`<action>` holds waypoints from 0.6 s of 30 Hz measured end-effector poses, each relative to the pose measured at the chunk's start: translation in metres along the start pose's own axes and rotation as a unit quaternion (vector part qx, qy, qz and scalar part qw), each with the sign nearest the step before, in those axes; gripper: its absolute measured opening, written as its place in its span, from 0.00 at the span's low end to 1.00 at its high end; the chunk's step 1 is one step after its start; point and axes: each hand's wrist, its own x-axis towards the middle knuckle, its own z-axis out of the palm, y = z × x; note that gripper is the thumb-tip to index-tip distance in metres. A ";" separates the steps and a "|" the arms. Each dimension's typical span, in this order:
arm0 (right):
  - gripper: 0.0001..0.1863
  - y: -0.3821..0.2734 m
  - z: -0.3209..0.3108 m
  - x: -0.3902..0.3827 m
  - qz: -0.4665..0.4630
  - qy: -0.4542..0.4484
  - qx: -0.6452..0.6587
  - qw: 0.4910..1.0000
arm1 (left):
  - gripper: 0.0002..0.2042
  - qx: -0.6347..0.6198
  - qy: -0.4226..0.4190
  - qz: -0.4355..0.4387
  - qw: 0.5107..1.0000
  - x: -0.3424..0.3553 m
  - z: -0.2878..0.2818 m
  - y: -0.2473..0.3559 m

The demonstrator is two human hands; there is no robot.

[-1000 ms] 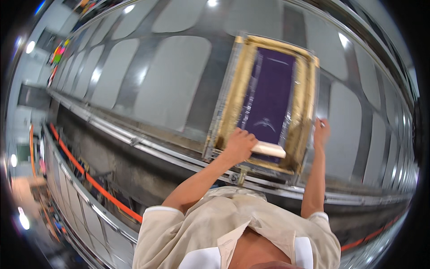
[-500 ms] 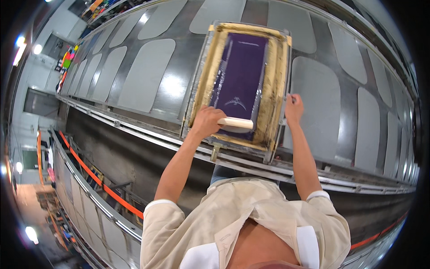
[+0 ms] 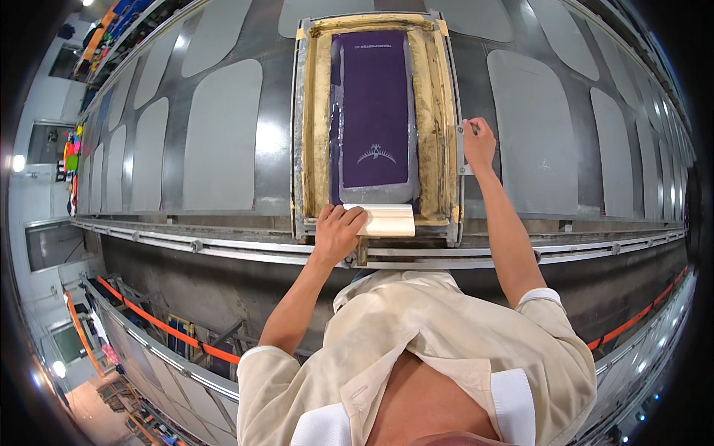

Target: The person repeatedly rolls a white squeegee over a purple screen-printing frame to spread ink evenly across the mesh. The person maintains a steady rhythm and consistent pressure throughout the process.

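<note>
A screen-printing frame (image 3: 303, 134) with a metal rim and yellowish taped border lies on a long grey table. Through its mesh shows a purple cloth panel (image 3: 374, 111) with a small white print. My left hand (image 3: 339, 230) grips a cream-coloured squeegee (image 3: 388, 221) at the near end of the frame. My right hand (image 3: 478, 143) clasps the frame's right rim beside a small metal bracket.
Pale grey rounded pallets (image 3: 222, 134) line the table on both sides of the frame, another pallet (image 3: 534, 132) to the right. A metal rail (image 3: 223, 249) runs along the table's near edge. An orange strap (image 3: 156, 325) stretches below. Coloured cloths (image 3: 104, 33) hang far left.
The view has swung so the frame sits centred and upright. My left hand stays on the squeegee at the near end; my right hand stays on the right rim.
</note>
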 end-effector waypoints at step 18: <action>0.24 -0.110 0.014 0.120 -0.257 -0.116 -0.090 0.955 | 0.06 -0.074 0.087 0.082 0.990 0.394 0.028 -0.231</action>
